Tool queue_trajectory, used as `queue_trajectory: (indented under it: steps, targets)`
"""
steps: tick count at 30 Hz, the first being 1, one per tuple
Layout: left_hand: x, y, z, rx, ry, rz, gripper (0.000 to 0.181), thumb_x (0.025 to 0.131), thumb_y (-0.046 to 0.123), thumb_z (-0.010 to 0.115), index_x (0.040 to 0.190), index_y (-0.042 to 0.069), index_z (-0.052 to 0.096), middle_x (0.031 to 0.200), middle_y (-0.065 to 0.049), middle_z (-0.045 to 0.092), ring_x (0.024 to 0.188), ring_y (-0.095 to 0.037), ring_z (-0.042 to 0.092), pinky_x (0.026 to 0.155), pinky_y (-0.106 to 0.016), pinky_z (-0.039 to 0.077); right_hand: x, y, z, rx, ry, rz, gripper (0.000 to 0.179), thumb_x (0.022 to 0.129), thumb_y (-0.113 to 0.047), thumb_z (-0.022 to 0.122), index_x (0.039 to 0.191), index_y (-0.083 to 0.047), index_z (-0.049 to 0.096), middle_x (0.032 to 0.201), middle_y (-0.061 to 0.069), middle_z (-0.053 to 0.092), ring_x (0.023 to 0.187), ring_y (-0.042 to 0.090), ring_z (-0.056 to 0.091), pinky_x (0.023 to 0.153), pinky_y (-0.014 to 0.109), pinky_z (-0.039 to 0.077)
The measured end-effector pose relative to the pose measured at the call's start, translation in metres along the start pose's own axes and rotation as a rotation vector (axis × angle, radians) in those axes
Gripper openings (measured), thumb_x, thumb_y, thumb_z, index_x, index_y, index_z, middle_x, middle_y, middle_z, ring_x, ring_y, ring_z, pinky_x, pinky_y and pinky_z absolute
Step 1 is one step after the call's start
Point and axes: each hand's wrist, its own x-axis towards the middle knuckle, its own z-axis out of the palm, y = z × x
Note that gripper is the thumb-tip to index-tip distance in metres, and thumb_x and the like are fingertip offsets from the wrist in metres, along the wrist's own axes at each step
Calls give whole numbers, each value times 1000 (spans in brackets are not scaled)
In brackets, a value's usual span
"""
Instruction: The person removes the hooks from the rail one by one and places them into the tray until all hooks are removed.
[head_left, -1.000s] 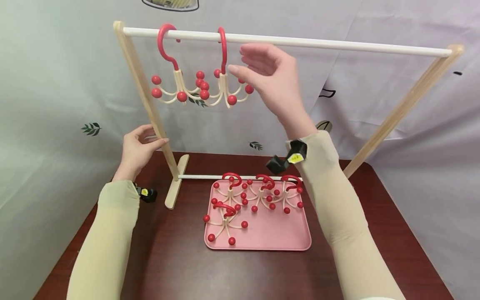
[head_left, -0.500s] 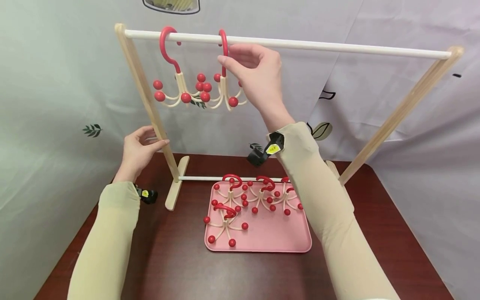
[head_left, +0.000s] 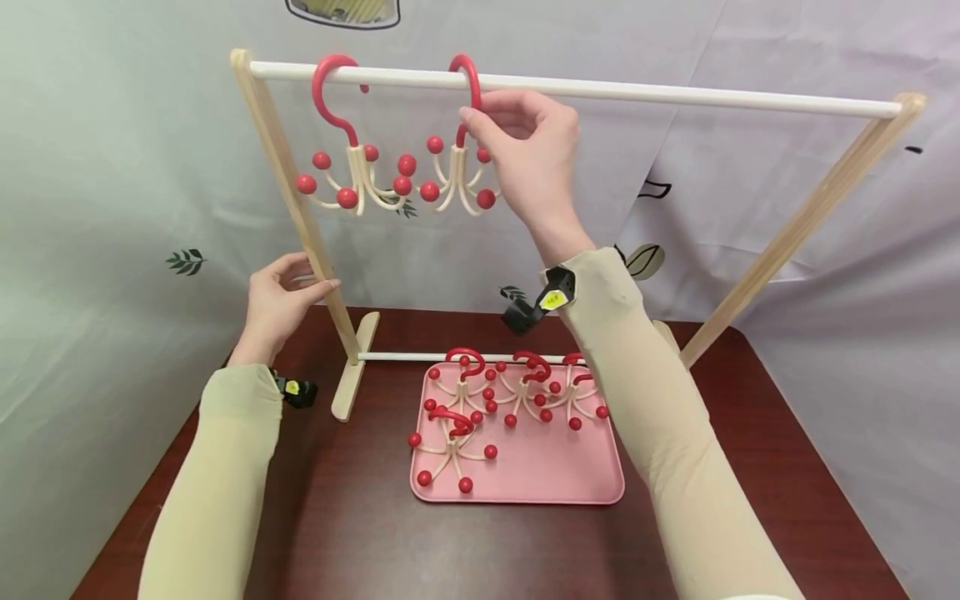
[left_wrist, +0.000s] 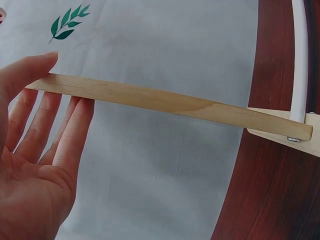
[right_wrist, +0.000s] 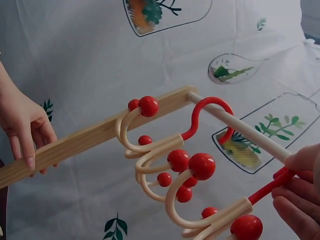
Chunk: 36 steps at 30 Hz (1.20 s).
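Two hangers with red hooks, cream arms and red ball tips hang from the white top bar (head_left: 645,92) of a wooden rack. Thumb and fingers of my right hand (head_left: 540,158) pinch the hook of the second hanger (head_left: 459,171), just below the bar. To its left hangs the other hanger (head_left: 357,167), its hook over the bar near the rack's end. Down at the left, my left hand (head_left: 272,304) holds the rack's wooden post (left_wrist: 150,100) between thumb and fingertips. The right wrist view shows the pinched red hook (right_wrist: 270,187) partly hidden by my fingers.
A pink tray (head_left: 555,479) on the dark red table (head_left: 345,517) bears several more such hangers, one partly behind my right sleeve. A white lower bar (head_left: 397,357) runs behind the tray. The rack's right post (head_left: 795,233) slants down beyond my right arm.
My right hand moved left onto the second hanger's hook, then slid it slightly right along the bar. Both hanging hangers turned a little. My left hand stays on the post.
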Motion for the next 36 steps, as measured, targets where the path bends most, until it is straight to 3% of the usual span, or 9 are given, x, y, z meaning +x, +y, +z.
queue_trajectory:
  steps: [10,17,23,30,36]
  targets:
    - [2,1,1,-12,-8,9,50,86,21,85,132,13,66,115,1,68,100,-8,67,79,-18,54,-3,-6,-19,57,44,-94,13,87,-3,81,98,2,76,86,11,74,71,25,67,76,32,56]
    - [3,1,3,-10,-3,9,49,86,20,85,131,12,67,114,1,69,99,-7,68,79,-19,53,-16,-15,-38,104,91,-138,10,86,-6,82,93,-2,77,85,13,74,76,27,68,56,27,43]
    - [3,2,3,-3,-6,10,51,86,19,85,133,10,65,114,1,69,98,-5,67,78,-18,53,-31,-18,-54,98,103,-148,13,86,-8,83,95,-1,77,89,14,74,81,30,69,61,30,49]
    - [2,2,2,8,-7,0,51,87,19,85,133,10,65,115,1,68,98,-5,67,78,-18,53,-46,-2,-70,38,92,-165,13,85,-8,84,94,-2,78,88,14,74,74,25,68,66,28,52]
    - [2,2,2,1,-3,16,47,87,16,84,130,11,66,111,6,69,97,-4,67,77,-19,53,-61,23,-86,-38,30,-162,16,85,-7,84,97,0,77,87,12,75,69,23,67,64,27,53]
